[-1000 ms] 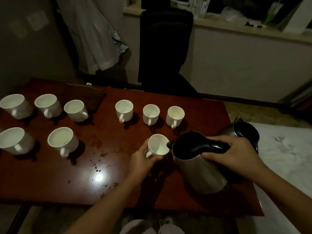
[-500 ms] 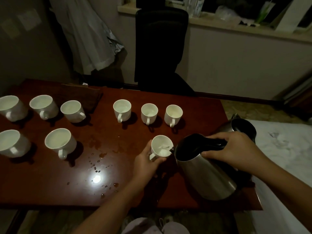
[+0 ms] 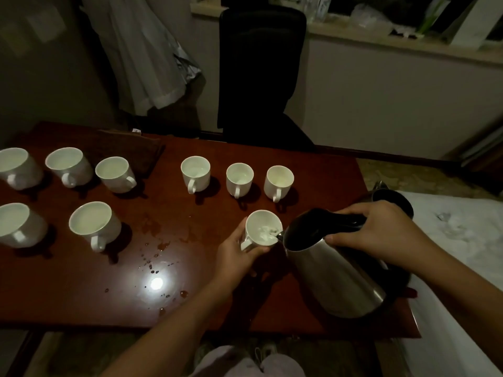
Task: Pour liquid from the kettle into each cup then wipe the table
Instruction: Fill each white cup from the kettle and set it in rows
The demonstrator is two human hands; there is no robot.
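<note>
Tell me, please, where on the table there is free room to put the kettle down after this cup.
The widest bare patch is the near-left of the table, in front of the near cup, but spilled drops wet its right side. The gap between the two cup groups is narrower. The right end is crowded: both hands, kettle, cup being filled.

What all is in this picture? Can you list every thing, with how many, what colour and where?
cups: nine, white; five at the left of the table, three in a row mid-table, one being filled
kettle: one, steel with black handle, tilted, spout at the held cup
table: one, red-brown, with spilled drops
cloth: one, dark brown, far left of table
chair: one, black, behind table
second kettle: one, dark, at the table's right edge
left hand: around the held cup
right hand: on the kettle's handle
</note>
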